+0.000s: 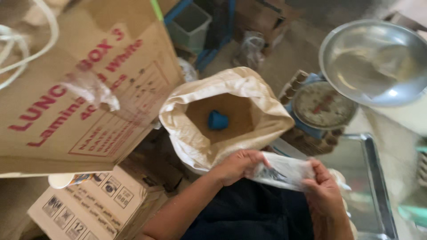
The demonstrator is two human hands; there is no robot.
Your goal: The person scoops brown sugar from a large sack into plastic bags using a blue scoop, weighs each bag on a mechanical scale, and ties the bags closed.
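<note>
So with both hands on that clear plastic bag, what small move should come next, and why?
Probably pull the clear plastic bag open at its mouth. The left hand and right hand pinch its opposite ends, and it looks flat and empty. The open sack just ahead holds brown grain with a blue scoop resting on it.

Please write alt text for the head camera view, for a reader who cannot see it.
Two bare hands, left hand and right hand, hold a small clear plastic bag between them. Behind stands an open woven sack with a blue scoop inside, beside a dial scale.
</note>
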